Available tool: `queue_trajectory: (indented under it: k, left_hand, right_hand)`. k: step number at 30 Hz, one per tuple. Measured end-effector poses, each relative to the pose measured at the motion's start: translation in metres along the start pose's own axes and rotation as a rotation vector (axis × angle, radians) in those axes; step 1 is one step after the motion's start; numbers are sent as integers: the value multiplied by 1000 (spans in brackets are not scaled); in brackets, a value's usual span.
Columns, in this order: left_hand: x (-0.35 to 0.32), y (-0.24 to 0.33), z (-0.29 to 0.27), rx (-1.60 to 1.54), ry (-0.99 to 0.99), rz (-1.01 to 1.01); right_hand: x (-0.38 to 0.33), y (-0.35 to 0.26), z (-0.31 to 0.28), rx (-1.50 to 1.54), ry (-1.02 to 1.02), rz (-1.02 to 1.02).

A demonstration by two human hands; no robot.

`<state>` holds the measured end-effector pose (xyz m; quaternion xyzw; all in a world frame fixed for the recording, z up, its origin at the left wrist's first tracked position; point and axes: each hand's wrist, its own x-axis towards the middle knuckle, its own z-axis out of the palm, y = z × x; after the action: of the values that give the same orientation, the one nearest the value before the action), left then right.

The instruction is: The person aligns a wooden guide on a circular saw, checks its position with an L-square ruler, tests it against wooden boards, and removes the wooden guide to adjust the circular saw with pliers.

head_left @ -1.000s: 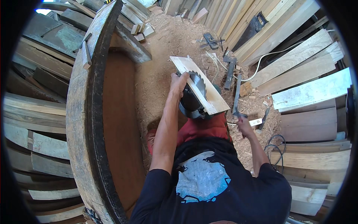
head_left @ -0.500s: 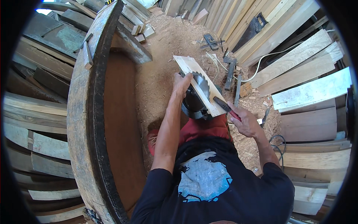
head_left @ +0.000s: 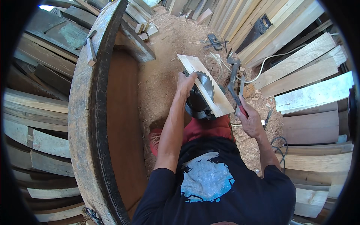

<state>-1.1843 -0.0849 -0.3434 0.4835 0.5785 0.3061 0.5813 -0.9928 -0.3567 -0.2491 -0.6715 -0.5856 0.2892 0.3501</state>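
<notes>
So, what matters most is the slant of the pale, flat rectangular wooden board (head_left: 221,105) above my red trousers (head_left: 210,131): its long axis runs from far left to near right, in front of me and between my two hands. A silver, toothed circular blade (head_left: 207,88) stands up through it, roughly in line with that axis, and the black, rounded saw body (head_left: 195,100) sits on the near left side, under the board. My left hand (head_left: 186,82) is the nearer one: it is in contact, fingers curled over the left long edge in the far half, close beside the teeth. My right hand (head_left: 251,120) is clenched round a slim tool with a red handle and a dark end (head_left: 243,111), off to the right of the board's near right corner, not touching it. The tool's dark end points far and a little left; it runs visually into a dark metal bar-shaped tool (head_left: 233,68) on the shavings-strewn floor (head_left: 165,48), so I can't tell exactly where its tip stops. Compared with half a second ago, that dark end no longer crosses the board's right edge but lies outside it, while my left grip and the board's slant look unchanged.
</notes>
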Motion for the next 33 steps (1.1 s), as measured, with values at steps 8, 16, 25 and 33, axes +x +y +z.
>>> queue_trajectory:
  k: [8, 16, 25, 33]
  left_hand:
    - [8, -11, 5, 1, -11, 62]
    - [-13, 11, 2, -87, -150, 41]
    - [-25, 10, -11, -159, -71, 71]
    - [-49, 18, 12, -105, -87, 120]
  right_hand:
    - [-5, 22, 1, -65, -44, 4]
    - [-20, 174, 51, -296, 175, 397]
    - [-51, 253, 129, -586, -198, 548]
    - [14, 287, 97, -877, -169, 599]
